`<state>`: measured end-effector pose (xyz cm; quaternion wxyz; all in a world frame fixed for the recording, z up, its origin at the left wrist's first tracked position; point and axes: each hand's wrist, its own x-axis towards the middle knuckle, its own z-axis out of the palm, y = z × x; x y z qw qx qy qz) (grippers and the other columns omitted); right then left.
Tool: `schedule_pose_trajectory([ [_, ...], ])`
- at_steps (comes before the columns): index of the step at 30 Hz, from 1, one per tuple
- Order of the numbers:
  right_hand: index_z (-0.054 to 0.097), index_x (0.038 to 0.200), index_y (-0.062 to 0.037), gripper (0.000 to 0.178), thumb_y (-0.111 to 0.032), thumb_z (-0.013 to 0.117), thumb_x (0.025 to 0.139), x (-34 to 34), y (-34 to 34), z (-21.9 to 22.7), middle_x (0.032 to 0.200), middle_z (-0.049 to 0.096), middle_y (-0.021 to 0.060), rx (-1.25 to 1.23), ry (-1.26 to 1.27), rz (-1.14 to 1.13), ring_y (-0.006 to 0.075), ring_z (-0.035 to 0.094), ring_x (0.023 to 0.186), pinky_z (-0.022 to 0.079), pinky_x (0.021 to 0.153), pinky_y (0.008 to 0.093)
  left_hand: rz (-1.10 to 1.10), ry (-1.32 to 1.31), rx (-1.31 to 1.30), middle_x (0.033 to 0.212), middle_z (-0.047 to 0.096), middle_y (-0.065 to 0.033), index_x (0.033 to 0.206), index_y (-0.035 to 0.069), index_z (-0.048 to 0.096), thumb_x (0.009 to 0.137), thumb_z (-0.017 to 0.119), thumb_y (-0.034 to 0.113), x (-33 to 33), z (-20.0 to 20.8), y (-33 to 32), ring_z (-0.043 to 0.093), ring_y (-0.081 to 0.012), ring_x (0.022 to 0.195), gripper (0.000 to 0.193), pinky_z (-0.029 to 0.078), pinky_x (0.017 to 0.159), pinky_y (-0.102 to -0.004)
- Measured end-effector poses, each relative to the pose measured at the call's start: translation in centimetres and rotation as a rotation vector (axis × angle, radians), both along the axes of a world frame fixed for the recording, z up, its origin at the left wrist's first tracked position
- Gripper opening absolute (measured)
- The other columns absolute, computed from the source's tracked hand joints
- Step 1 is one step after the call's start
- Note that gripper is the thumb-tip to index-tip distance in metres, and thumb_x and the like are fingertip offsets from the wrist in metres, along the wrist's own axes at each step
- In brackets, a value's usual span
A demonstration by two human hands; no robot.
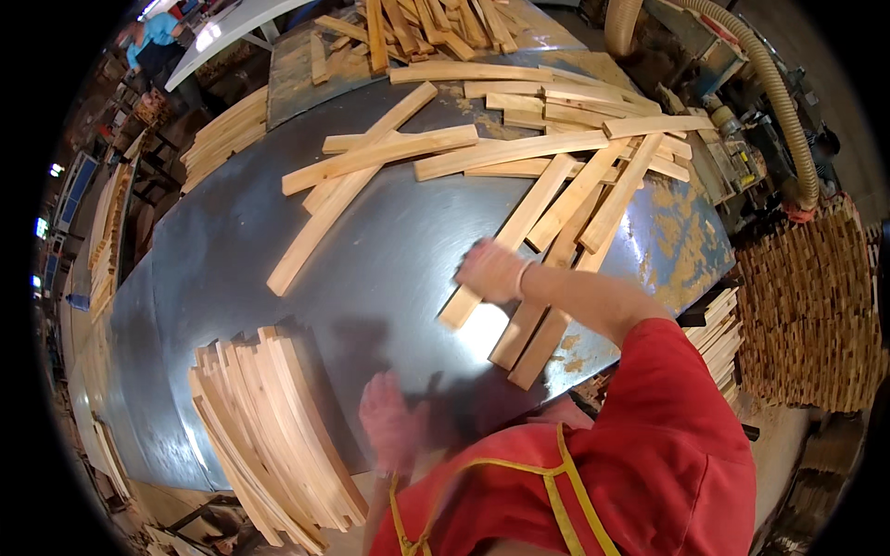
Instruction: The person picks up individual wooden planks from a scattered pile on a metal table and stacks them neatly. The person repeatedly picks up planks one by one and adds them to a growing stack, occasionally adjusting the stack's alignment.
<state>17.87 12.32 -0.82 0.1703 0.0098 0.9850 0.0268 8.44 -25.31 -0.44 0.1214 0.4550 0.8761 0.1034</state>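
My right hand [491, 270] reaches across the metal tabletop [232, 232] and closes over a light wooden board [460, 307] lying at a slant. Its fingers are bent down over the board's near part, hiding some of it. Two more boards [515, 335] lie just right of it, their near ends toward me. My left hand [389, 422], slightly blurred, is near the table's front edge with nothing in it, fingers stretched and thumb apart. To its left lies a neat row of boards [269, 408] set side by side, their ends sticking out over the edge.
Loose boards cross each other at the middle left [352, 185] and in a heap [575, 102] at the back right. Farther back is another pile [417, 28]. A ribbed hose [788, 102] and a tall wood stack [811, 310] stand right. A person [153, 42] is far left.
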Motion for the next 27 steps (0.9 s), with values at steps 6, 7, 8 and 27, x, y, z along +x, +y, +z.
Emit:
schedule_pose_trajectory([
  [6,0.076,0.106,-0.0112,0.035,-0.023,0.076,0.074,-6.0,8.3,-0.3,0.106,0.075,0.0197,-0.376,0.498,-0.221,0.0413,0.072,0.107,0.058,0.093,0.0527,-0.033,-0.103,-0.212,0.146,0.057,-0.0159,0.157,0.011,0.045,0.077,0.089,0.036,0.4,-1.0,9.0,0.056,-0.0389,0.135,0.094,0.046,0.111,-0.0535],
  [7,0.077,0.098,-0.0062,0.030,-0.020,0.077,0.072,-6.2,12.5,1.5,0.110,0.075,0.0235,-0.224,0.414,-0.369,0.0428,0.072,0.110,0.058,0.097,0.0521,0.022,-0.114,-0.284,0.143,0.059,-0.0154,0.157,0.012,0.045,0.077,0.089,0.036,0.1,-1.3,8.6,0.059,-0.0388,0.132,0.094,0.048,0.108,-0.0532],
  [8,0.076,0.105,-0.0059,0.038,-0.020,0.078,0.071,-6.4,16.3,2.4,0.115,0.075,0.0233,-0.125,0.199,-0.519,0.0416,0.071,0.114,0.058,0.099,0.0505,0.076,-0.126,-0.354,0.139,0.061,-0.0150,0.157,0.013,0.045,0.077,0.089,0.036,-0.1,-1.5,8.1,0.061,-0.0387,0.128,0.093,0.051,0.105,-0.0529],
  [27,0.065,0.135,-0.0004,0.059,-0.049,0.061,0.100,-8.3,-21.6,-6.5,0.121,0.074,0.0277,-1.314,0.209,-1.052,0.0444,0.069,0.116,0.052,0.101,0.0469,0.791,-1.342,0.626,0.122,0.072,-0.0036,0.148,-0.003,0.061,0.101,0.070,0.012,2.1,-2.2,-7.9,0.066,-0.0118,0.108,0.050,0.053,0.094,-0.0274],
])
